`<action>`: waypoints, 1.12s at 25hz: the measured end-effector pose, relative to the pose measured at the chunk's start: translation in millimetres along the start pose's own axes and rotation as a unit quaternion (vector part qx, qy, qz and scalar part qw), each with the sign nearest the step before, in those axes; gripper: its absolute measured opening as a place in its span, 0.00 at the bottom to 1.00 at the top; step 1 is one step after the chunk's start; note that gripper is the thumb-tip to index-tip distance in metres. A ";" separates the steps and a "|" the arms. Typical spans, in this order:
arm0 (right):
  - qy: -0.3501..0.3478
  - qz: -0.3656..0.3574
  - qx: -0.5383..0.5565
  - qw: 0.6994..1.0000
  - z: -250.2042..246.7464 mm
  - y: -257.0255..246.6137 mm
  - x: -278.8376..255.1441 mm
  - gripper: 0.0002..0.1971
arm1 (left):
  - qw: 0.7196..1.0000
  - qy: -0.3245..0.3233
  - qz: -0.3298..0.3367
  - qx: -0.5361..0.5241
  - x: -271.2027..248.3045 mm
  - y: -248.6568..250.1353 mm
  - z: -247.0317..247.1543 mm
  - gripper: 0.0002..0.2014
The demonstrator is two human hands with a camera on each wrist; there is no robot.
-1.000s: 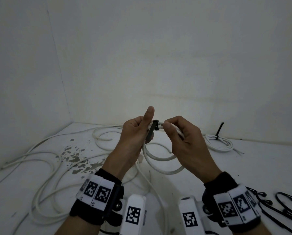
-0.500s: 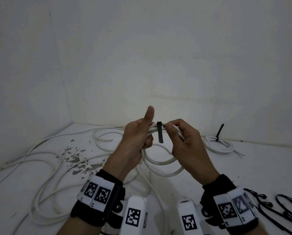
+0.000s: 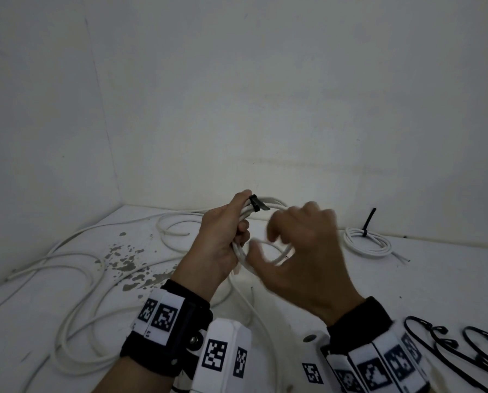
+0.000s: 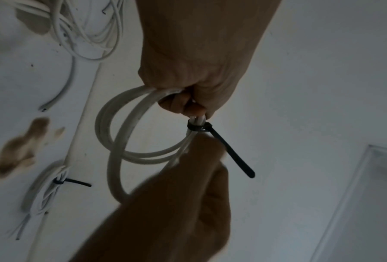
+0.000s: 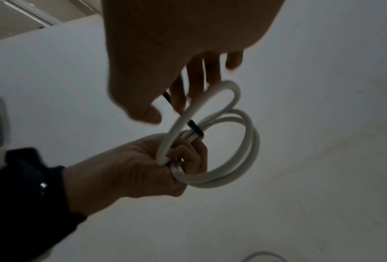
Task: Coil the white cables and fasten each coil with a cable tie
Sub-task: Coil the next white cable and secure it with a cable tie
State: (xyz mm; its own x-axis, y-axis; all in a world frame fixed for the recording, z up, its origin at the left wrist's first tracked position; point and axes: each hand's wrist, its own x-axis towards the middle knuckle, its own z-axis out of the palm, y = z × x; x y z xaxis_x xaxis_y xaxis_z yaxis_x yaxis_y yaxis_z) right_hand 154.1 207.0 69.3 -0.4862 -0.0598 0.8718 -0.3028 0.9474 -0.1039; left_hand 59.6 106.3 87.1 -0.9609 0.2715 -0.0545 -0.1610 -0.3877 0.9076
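A small white cable coil (image 3: pixel 278 205) is held up over the table, gripped in my left hand (image 3: pixel 225 236) with the fingers curled round its strands. A black cable tie (image 3: pixel 255 202) is cinched round the coil right beside my left fingertips. Its tail (image 4: pixel 232 152) sticks out free. My right hand (image 3: pixel 282 236) is blurred, just right of the coil, with fingers spread and holding nothing. The right wrist view shows the coil (image 5: pixel 244 159) in my left hand (image 5: pixel 131 168) and the tie (image 5: pixel 195 128) on it.
A finished coil (image 3: pixel 367 243) with an upright black tie (image 3: pixel 369 221) lies at the back right. Long loose white cables (image 3: pixel 67 265) sprawl over the stained left half of the table. Spare black ties (image 3: pixel 450 344) lie at the near right edge.
My right hand has let go of the tie and pulled back towards me, fingers spreading. The tie now sits tight on the coil. My left thumb has folded down.
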 end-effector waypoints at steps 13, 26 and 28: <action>-0.129 -0.024 0.017 0.991 13.3 4.1 -2.2 0.08 | 0.995 -0.027 -0.078 -0.062 9.1 -2.9 -3.0 0.11; -0.068 0.345 0.358 0.865 -9.3 11.7 11.6 0.12 | 0.996 -0.072 0.050 0.025 -7.8 2.5 3.0 0.13; -0.059 0.372 0.399 0.836 -10.8 11.4 12.9 0.12 | 0.994 -0.073 0.065 0.053 -11.3 3.3 3.5 0.15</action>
State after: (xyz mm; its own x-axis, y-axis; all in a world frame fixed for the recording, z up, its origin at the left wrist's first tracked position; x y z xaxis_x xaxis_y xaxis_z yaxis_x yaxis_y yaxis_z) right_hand 153.2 220.4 84.5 -0.8464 0.3783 0.3749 -0.3077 0.2272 -0.9240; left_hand 70.7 105.1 92.1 -0.9276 0.3535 0.1211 -0.0048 -0.3353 0.9421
